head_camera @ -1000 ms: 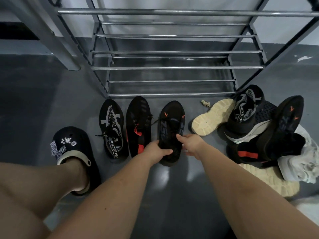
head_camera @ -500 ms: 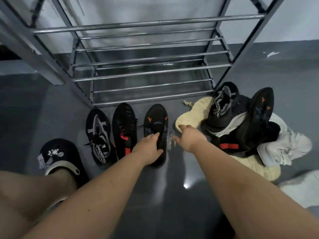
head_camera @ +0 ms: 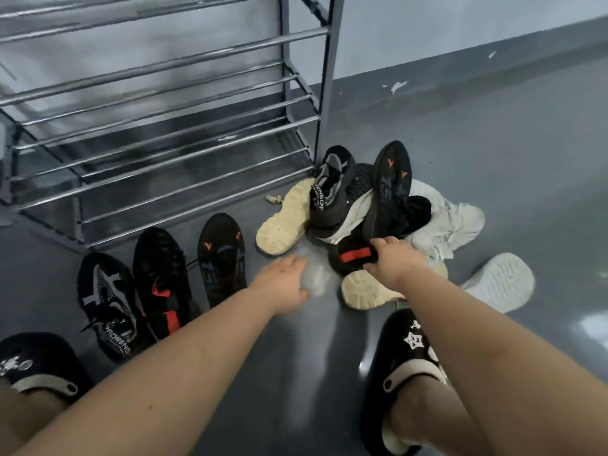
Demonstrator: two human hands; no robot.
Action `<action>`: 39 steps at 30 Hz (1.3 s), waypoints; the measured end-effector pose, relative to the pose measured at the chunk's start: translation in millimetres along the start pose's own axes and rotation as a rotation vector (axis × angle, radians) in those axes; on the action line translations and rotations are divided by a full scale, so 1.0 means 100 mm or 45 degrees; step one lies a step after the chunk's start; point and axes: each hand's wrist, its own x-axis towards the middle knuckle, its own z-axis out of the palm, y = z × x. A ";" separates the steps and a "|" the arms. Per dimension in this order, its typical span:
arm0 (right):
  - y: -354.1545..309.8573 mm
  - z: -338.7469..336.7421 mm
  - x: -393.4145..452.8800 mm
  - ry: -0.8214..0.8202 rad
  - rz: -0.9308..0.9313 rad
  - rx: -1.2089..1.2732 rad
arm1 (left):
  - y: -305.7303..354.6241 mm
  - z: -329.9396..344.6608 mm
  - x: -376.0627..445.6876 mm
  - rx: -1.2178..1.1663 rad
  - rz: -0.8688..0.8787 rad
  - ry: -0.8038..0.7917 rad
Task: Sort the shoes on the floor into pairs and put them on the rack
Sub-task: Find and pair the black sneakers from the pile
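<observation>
Seen from above, looking down at a grey floor beside a metal shoe rack, its bars bare. Just in front of the rack's lowest bar, a row of three black shoes: a black-and-white knit sneaker, a black sneaker with red accents, and a black sneaker sole-up with orange marks. At the rack's right foot, a heap of mixed shoes, cream soles and white ones among black.

Right hand on the heap's near edge, fingers and thumb curled round a black shoe with a red stripe. Long axis of that shoe running roughly left to right, across the reach. Likely the mate of the red-accented sneaker in the row.

Left hand between row and heap, low over the floor, fingers loosely spread, holding nothing. Nearer the row than the right hand, so well placed to receive or set down.
</observation>
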 end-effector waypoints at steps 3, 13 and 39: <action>0.23 0.00 0.04 0.000 0.071 0.036 | 0.22 -0.09 0.19 0.027 0.062 0.036; 0.68 -0.04 0.39 0.057 0.179 0.069 | 0.83 -0.28 0.90 0.041 0.145 0.055; 0.78 -0.01 0.65 -0.063 0.412 0.990 | 0.96 0.03 1.68 -1.521 -0.338 0.121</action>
